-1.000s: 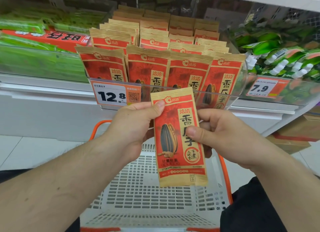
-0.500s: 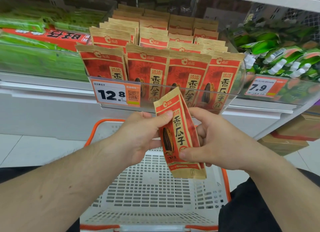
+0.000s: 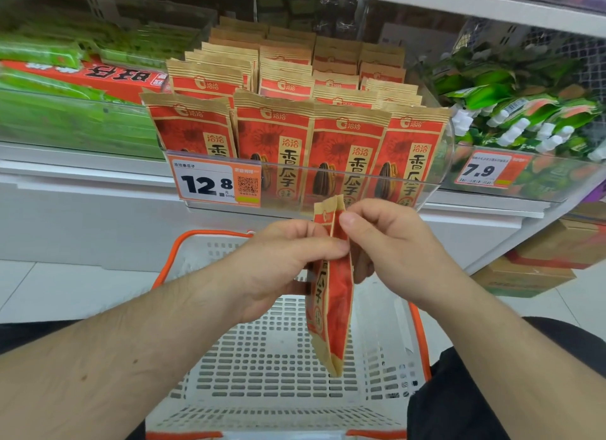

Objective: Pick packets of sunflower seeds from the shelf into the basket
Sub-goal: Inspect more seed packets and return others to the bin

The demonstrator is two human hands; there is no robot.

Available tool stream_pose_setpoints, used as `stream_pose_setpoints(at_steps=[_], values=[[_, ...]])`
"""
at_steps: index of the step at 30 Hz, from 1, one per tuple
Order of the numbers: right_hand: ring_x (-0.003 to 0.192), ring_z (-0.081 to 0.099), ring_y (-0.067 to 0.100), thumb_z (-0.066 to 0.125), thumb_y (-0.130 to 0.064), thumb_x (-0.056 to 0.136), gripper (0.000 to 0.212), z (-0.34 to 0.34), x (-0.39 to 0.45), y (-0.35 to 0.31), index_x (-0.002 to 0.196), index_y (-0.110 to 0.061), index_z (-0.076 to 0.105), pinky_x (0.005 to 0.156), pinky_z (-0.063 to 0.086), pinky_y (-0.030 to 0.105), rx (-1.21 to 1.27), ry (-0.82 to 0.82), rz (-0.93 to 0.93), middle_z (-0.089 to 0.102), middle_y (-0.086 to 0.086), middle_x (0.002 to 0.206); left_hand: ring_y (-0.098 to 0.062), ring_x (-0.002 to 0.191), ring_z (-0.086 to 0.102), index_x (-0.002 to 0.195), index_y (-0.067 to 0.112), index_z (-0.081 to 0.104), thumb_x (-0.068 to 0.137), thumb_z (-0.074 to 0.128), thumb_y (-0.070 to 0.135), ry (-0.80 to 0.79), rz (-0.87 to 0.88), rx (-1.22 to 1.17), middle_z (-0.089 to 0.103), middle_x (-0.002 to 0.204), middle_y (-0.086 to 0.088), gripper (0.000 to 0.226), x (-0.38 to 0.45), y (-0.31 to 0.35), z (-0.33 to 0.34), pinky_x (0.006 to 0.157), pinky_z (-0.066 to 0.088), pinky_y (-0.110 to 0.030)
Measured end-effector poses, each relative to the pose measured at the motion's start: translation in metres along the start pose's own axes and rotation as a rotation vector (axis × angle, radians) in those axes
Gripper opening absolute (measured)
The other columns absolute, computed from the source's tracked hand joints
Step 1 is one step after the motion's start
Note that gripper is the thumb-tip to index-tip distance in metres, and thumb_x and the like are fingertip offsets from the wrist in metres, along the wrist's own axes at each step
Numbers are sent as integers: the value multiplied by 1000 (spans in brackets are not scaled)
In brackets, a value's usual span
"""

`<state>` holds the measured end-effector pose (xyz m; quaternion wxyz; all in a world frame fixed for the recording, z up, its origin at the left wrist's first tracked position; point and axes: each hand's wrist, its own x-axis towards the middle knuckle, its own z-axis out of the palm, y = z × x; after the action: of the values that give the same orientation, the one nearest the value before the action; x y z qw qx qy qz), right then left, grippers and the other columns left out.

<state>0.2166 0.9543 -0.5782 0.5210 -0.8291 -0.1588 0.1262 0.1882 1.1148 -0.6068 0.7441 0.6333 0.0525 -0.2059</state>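
A sunflower seed packet [image 3: 331, 295] is pinched edge-on between the left hand [image 3: 278, 262] and the right hand [image 3: 390, 243], hanging above the white basket [image 3: 262, 357] below them. More packets [image 3: 295, 124] are ranged on the shelf beyond the hands.

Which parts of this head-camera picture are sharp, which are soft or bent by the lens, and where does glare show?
Head view: the front row of seed packets and the price tag are sharp; the green packs at far left are smeared; the shelf edge slants from wide-angle distortion; the clear bin front shows faint reflections; the held packet, pinched by the left hand and right hand, is slightly soft.
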Motion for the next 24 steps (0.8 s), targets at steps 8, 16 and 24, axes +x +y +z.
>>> stream_pose_setpoints(at_steps=[8,16,24], values=[[47,60,14,48,-7,101,27,1,3,3,86,11,61,49,49,23,111,-16,58,65,11,59,-27,94,64,92,15,65,71,67,31,-12,-32,-98,68,88,-8,27,0,-2,1,77,51,-41],[61,66,33,56,-2,98,9,-6,-1,-2,103,-4,62,63,57,41,86,-210,29,68,26,72,-33,96,59,104,13,62,72,65,31,10,-43,-157,62,95,-17,37,0,-3,-1,95,46,-58],[57,63,18,64,5,91,40,-13,-7,-2,117,-26,59,61,56,27,25,-339,19,58,1,60,-23,71,59,86,17,62,70,63,30,20,-4,-239,62,72,-3,21,1,0,-3,78,48,-46]])
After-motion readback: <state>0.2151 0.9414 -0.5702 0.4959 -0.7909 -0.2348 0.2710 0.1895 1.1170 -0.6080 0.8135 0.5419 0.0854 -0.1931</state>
